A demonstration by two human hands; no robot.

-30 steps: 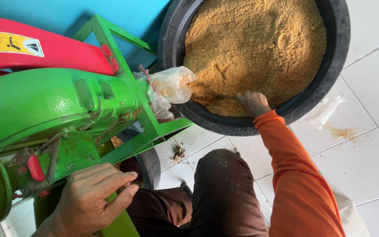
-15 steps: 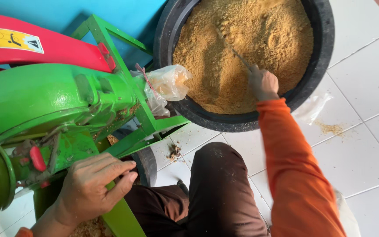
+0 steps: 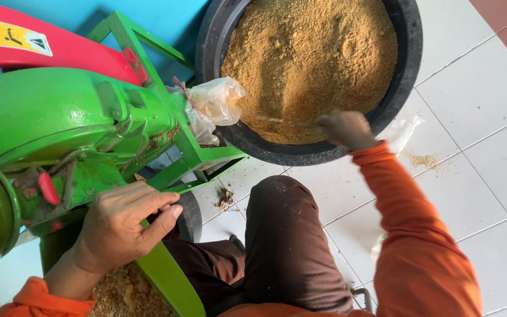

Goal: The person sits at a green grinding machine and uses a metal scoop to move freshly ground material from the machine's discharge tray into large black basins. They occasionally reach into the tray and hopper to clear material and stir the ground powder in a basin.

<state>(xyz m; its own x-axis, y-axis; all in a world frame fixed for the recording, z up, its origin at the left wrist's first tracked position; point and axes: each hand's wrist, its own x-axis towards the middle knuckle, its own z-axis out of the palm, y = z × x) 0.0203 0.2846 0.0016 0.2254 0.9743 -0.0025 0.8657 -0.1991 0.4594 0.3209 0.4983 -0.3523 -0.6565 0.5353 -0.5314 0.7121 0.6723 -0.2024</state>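
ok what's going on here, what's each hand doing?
A person in an orange top sits on a white tiled floor beside a green machine. The left hand rests on the machine's green frame, near a red lever. The right hand is blurred at the near rim of a black tub full of tan powder. It may hold a thin stick; too blurred to tell. A clear plastic bag hangs over the tub's edge.

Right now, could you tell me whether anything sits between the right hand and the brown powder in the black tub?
Nothing visible does: the right hand is already over the tub rim, at the powder, blurred.
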